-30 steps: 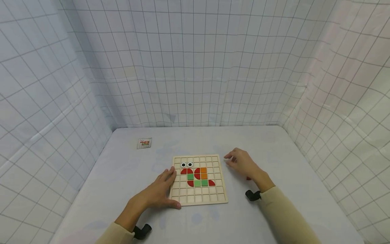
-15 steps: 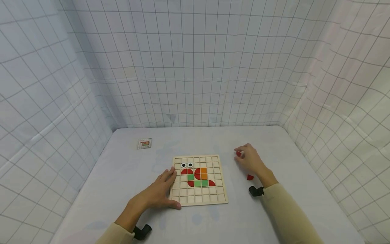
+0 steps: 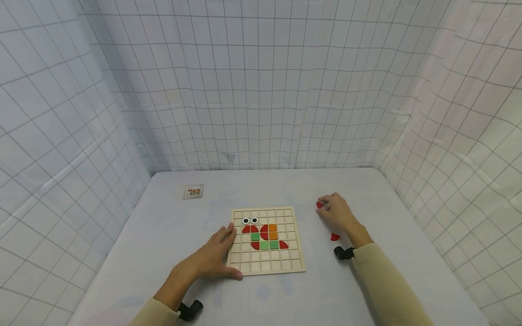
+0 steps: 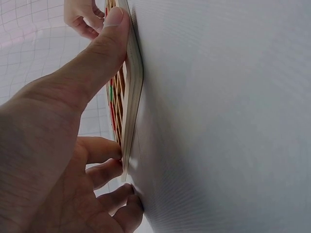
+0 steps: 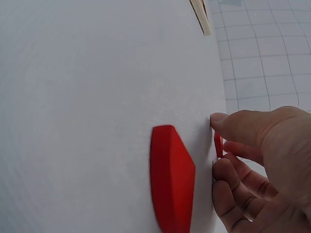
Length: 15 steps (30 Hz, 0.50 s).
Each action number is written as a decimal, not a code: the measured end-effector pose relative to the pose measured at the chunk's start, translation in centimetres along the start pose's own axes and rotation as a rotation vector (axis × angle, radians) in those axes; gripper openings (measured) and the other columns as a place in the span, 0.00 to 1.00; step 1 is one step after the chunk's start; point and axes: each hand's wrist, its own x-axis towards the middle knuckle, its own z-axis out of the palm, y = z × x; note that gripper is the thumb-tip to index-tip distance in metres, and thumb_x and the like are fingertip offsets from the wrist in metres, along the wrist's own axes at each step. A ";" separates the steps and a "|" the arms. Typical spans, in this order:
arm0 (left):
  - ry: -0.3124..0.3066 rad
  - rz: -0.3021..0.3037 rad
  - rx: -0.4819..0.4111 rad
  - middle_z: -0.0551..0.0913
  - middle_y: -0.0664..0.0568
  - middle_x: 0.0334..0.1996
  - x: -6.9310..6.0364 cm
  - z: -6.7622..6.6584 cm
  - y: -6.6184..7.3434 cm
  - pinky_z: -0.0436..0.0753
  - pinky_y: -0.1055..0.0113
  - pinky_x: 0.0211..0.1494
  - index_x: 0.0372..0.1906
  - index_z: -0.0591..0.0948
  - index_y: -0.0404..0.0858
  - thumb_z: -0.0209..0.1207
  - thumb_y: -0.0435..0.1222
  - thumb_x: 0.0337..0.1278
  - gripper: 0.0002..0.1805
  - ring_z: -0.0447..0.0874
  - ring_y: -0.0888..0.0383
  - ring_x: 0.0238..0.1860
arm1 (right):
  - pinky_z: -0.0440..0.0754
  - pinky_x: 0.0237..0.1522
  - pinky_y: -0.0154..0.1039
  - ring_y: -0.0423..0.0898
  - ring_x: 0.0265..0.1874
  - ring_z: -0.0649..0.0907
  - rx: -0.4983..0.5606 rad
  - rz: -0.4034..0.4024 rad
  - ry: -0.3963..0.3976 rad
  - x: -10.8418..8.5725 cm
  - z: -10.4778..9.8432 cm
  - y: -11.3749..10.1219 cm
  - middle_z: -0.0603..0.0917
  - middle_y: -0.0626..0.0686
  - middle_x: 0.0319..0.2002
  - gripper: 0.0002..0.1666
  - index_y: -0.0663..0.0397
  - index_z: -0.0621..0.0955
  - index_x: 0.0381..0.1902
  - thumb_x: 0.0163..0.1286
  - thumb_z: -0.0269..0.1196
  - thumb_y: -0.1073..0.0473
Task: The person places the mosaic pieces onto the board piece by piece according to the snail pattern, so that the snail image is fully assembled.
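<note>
A wooden grid board [image 3: 285, 260] lies on the table with colored tiles and two eye tiles set in its squares. My left hand [image 3: 212, 257] rests at the board's left side, thumb straight on the near edge and relaxed fingers along the left edge. Right of the board, my right hand [image 3: 337, 213] pinches a small red tile [image 3: 320, 204] at the table surface; the right wrist view shows this tile between thumb and fingers. A second red tile [image 3: 335, 237], shaped like a quarter circle, lies near my right wrist and appears large in the right wrist view.
A small picture card [image 3: 193, 192] with a similar colored figure lies at the table's back left. White grid-patterned curtains [image 3: 265, 90] enclose the table [image 3: 261, 303] at the back and both sides.
My right hand has moved away from the board's right edge, rightward and slightly farther back, to the red tile. The other red tile has come into fuller view. The left hand stays put.
</note>
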 end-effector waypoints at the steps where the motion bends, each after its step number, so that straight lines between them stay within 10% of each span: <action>1: 0.000 0.000 -0.004 0.50 0.39 0.98 0.0 0.0 0.0 0.65 0.28 0.93 0.96 0.56 0.33 0.89 0.62 0.48 0.79 0.48 0.29 0.97 | 0.91 0.52 0.52 0.58 0.50 0.89 0.001 0.002 0.000 0.0 0.0 0.0 0.86 0.67 0.56 0.24 0.66 0.89 0.68 0.79 0.76 0.62; 15: -0.008 -0.004 -0.031 0.49 0.39 0.99 0.0 -0.2 0.1 0.63 0.27 0.94 0.96 0.56 0.33 0.90 0.61 0.48 0.80 0.47 0.29 0.97 | 0.92 0.57 0.55 0.57 0.51 0.89 0.015 0.016 -0.005 -0.2 0.4 -0.2 0.88 0.62 0.54 0.15 0.60 0.92 0.61 0.82 0.75 0.60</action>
